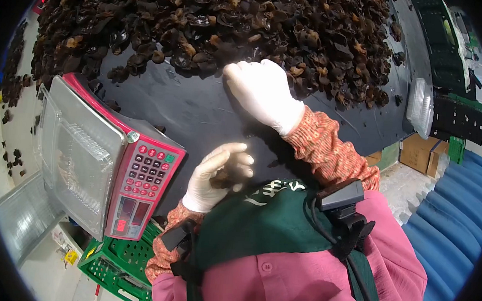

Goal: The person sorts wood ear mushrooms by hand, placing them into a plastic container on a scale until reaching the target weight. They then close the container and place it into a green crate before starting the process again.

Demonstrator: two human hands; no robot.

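Observation:
A large heap of dark brown wood ear mushrooms [216, 22] covers the far part of the dark table [188, 106]. My right hand [264, 94], in a white glove, is at the near edge of this heap with its fingers curled in. Its back faces me, so whatever is in it is hidden. Closer to my body, my gloved left hand [217, 176] curls around brownish wood ear mushrooms, partly seen in its palm. Left of that hand stands a red weighing scale [146, 169] with a clear plastic tray [80, 157] on its platform.
Below the scale is a green crate [118, 264]. Stacked clear plastic trays [420, 109] stand at the table's right edge, near a cardboard box [420, 153]. Blue corrugated sheeting [452, 213] lies at the right. More mushrooms [15, 65] lie on a pale surface at far left.

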